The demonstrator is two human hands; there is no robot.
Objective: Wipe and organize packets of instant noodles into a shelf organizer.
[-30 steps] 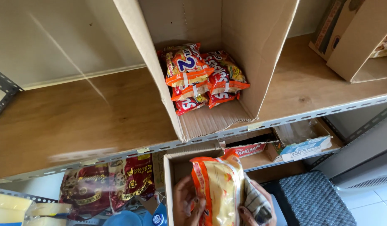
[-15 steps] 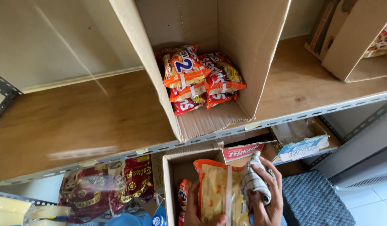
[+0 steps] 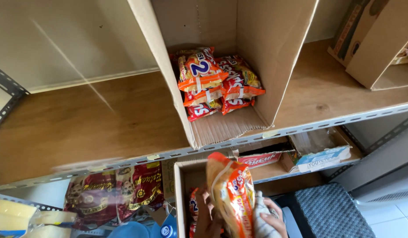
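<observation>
Both hands grip a noodle pack (image 3: pixel 232 198) upright over the lower box (image 3: pixel 181 194): left hand (image 3: pixel 208 218) on its near side, right hand (image 3: pixel 271 216) also clutching a grey cloth (image 3: pixel 260 218). Shelf edge (image 3: pixel 257 137) sits just above the pack. Beyond it, the upper box (image 3: pixel 221 128) holds stacked packs (image 3: pixel 215 81) with free room in front; dark red bags (image 3: pixel 111 194) lie left of the hands.
</observation>
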